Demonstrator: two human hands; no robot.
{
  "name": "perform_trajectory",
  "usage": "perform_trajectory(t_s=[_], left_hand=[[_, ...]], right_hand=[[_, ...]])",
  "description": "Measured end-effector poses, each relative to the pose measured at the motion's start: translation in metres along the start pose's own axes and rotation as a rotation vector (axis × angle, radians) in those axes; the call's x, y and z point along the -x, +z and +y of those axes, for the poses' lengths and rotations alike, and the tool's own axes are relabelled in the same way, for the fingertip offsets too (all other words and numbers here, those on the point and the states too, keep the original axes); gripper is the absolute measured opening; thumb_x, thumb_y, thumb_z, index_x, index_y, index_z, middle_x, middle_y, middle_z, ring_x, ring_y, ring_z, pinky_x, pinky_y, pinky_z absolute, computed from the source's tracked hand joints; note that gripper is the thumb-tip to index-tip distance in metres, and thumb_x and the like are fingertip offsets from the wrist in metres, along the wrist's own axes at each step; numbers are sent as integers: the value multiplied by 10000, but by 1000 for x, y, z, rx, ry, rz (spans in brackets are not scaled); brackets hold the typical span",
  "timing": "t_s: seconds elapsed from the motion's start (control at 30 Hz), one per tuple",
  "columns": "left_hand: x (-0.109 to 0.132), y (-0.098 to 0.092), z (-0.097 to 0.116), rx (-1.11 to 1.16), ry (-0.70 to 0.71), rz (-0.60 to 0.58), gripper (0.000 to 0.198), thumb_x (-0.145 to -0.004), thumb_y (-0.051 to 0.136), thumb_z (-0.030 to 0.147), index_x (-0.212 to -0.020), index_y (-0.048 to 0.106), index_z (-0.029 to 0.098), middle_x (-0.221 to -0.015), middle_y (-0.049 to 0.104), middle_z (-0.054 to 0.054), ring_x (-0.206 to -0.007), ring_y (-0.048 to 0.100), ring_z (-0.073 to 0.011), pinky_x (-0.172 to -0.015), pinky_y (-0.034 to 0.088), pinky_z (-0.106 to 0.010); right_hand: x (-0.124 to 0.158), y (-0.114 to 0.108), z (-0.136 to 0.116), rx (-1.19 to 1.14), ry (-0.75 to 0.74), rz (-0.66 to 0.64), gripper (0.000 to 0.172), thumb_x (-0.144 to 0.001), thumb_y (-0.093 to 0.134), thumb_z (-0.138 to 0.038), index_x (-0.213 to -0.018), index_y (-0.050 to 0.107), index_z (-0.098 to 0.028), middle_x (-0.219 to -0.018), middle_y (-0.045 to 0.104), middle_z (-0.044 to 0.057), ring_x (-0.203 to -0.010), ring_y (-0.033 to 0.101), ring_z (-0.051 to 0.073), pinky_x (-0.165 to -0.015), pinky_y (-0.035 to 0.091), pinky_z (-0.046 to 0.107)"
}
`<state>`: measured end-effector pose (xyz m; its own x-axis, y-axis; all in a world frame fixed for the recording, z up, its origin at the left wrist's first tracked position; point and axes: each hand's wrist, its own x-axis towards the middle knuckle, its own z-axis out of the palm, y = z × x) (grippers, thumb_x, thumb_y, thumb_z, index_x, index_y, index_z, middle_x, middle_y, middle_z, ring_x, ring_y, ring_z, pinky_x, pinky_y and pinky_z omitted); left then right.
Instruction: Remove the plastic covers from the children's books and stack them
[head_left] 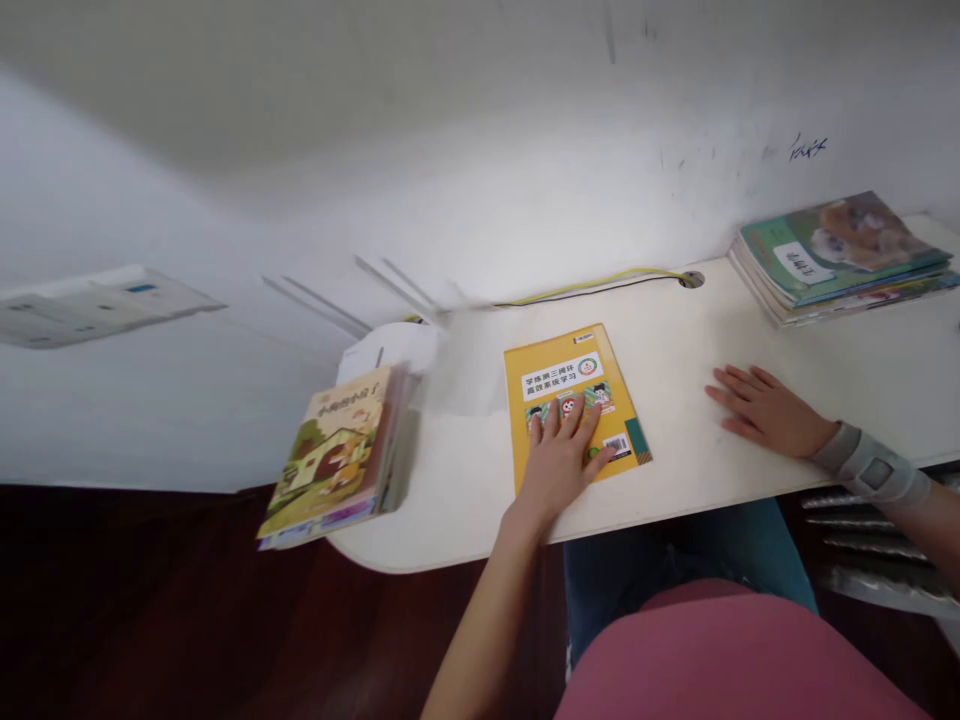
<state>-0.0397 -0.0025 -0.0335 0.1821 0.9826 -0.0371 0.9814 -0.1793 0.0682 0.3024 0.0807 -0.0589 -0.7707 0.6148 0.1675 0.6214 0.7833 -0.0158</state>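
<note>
The left hand (562, 450) lies flat, fingers spread, on the yellow book (571, 400) at the desk's (675, 450) centre, gripping nothing. At 3 o'clock, well apart, the right hand (765, 410) rests open on bare desk. Book stacks sit at 9 o'clock (337, 455) and 2 o'clock (840, 255).

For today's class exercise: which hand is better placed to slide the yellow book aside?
Probably the left hand: it lies flat on the yellow book. The right hand rests on bare desk, apart from it.
</note>
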Motion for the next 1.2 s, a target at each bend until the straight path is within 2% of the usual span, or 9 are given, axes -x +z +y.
perform_trajectory(t_s=[0.23,0.4,0.47,0.6,0.77,0.9,1.03,1.1,1.2], left_hand=[[9,5,-7,33,71,4,652,-887,392,595,-1452,324,276,-1526,311,-70,-1419,162,-368,-1102,176,-606],[25,-6,-20,95,78,37,697,-886,410,581,-1480,239,260,-1550,238,-94,-1439,122,-306,-1125,160,-553],[37,-13,-35,99,25,6,734,-866,446,587,-1483,228,254,-1556,214,-95,-1442,92,-308,-1125,160,-554],[56,-26,-67,95,29,-192,752,-821,528,585,-1464,278,285,-1534,269,-79,-1432,138,-315,-1112,198,-563],[59,-38,-75,86,131,-249,686,-835,538,545,-1438,337,287,-1518,294,-85,-1402,270,-259,-1127,222,-492],[54,-44,-74,87,173,-257,654,-832,545,548,-1409,393,281,-1507,317,-86,-1380,323,-249,-1114,270,-465],[53,-55,-77,132,220,-285,483,-858,535,506,-1310,516,336,-1418,484,-24,-1346,389,-207,-1121,275,-437],[55,-64,-74,120,245,-250,327,-888,504,473,-1159,632,343,-1294,606,5,-1304,451,-201,-1118,279,-452],[58,-80,-58,58,287,-25,286,-940,434,368,-935,706,278,-1148,689,-5,-1280,479,-214,-1103,308,-478]], right_hand=[[0,0,3,-2,-6,-9,496,-964,358,-411,-1410,394,-197,-1481,373,142,-1360,344,275,-1054,312,509],[-1,-8,0,9,11,-19,479,-958,368,-405,-1380,435,-189,-1470,387,152,-1346,366,281,-1042,331,515],[-4,-16,-11,49,40,6,441,-951,386,-364,-1335,487,-171,-1454,407,166,-1344,364,302,-1047,311,541],[-17,-28,-55,23,15,63,390,-940,396,-271,-1298,522,-179,-1394,494,140,-1325,397,268,-1075,297,504],[-29,-15,-111,-51,24,47,437,-919,462,-367,-1261,543,-108,-1350,519,198,-1283,441,315,-1035,362,500],[-26,3,-121,-52,78,69,487,-925,443,-398,-1289,514,-82,-1392,467,222,-1317,396,330,-1045,350,512],[-22,3,-116,-84,79,87,469,-934,425,-392,-1296,512,-107,-1394,472,204,-1327,385,312,-1053,340,507],[-25,-4,-119,-115,72,103,439,-936,425,-390,-1264,540,-123,-1352,517,193,-1293,427,307,-1036,359,501],[-40,-18,-133,-223,9,129,428,-930,436,-430,-1235,555,-153,-1244,599,170,-1155,543,280,-938,450,456]])
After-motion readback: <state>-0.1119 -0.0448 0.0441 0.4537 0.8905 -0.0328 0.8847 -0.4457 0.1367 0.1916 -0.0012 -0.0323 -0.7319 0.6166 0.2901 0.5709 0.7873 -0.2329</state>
